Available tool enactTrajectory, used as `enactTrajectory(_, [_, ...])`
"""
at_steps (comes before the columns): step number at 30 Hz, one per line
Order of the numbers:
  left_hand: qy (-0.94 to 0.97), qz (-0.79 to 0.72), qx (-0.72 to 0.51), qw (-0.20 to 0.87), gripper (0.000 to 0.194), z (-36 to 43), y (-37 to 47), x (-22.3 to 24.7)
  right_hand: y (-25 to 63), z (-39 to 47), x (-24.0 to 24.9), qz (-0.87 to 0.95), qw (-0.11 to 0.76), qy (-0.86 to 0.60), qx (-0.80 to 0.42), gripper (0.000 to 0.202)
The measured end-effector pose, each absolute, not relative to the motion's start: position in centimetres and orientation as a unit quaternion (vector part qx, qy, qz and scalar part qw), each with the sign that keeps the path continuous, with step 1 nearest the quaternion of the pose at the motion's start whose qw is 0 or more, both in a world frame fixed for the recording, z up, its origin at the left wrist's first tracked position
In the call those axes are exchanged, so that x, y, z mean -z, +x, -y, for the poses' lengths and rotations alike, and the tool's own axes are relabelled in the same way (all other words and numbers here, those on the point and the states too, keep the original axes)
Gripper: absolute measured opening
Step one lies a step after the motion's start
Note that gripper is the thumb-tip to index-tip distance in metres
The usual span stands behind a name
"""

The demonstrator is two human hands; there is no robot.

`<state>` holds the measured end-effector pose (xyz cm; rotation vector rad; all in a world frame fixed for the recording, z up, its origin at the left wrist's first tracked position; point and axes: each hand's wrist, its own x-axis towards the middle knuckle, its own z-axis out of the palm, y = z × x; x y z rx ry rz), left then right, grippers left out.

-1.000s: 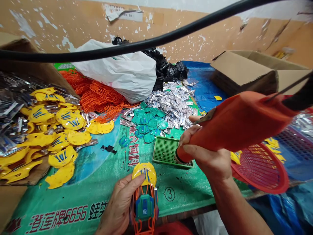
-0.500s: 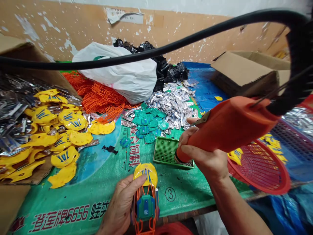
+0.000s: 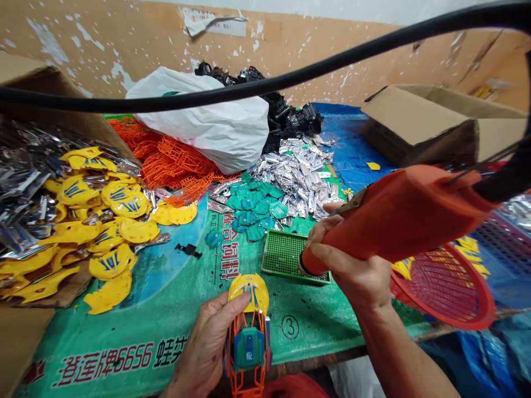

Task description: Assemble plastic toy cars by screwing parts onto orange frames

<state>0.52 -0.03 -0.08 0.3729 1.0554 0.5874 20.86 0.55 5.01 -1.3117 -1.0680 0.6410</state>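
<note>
My left hand [image 3: 211, 334] is closed around a toy car body [image 3: 249, 348] near the front edge of the table, thumb on its yellow nose. The body has an orange tubular frame and a green panel with a blue stripe. My right hand [image 3: 352, 271] grips an orange-wrapped power screwdriver [image 3: 398, 215] that tilts down to the left. Its lower end is over the right part of a green perforated tray [image 3: 286, 249], where small screws lie. The screwdriver's tip is hidden by the tray and the tool's collar.
Yellow panels [image 3: 120, 199] are heaped left, with green panels [image 3: 257, 207] and silvery parts [image 3: 302, 171] mid-table. Behind lie orange frames [image 3: 178, 166], a white bag [image 3: 207, 121] and black parts [image 3: 305, 119]. A red basket [image 3: 448, 287] stands right; a black cable [image 3: 265, 85] crosses overhead.
The whole view has shifted slightly. Both hands keep their grips, and the screwdriver's lower end stays at the right part of the green tray.
</note>
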Motion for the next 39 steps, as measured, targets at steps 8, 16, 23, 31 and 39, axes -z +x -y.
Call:
enactTrajectory(8, [0.174, -0.502, -0.271, 0.802, 0.031, 0.2, 0.3, 0.4, 20.5, -0.7, -5.4, 0.448, 0.634, -0.564, -0.282, 0.018])
enactTrajectory(16, [0.203, -0.500, -0.262, 0.800, 0.025, 0.2, 0.3, 0.5, 20.7, -1.0, -6.5, 0.418, 0.697, -0.488, -0.318, 0.020])
enactTrajectory(23, [0.234, -0.492, -0.265, 0.796, 0.023, 0.3, 0.7, 0.4, 20.3, -0.6, -7.5, 0.445, 0.690, -0.491, -0.290, 0.020])
enactTrajectory(31, [0.239, -0.446, -0.279, 0.816, 0.027, 0.1, -0.4, 1.9, 17.1, 0.2, -7.4, 0.422, 0.707, -0.424, -0.377, 0.055])
enactTrajectory(39, [0.212, -0.441, -0.296, 0.820, 0.025, 0.0, -0.2, 1.5, 16.7, 1.4, -7.3, 0.452, 0.674, -0.403, -0.422, 0.054])
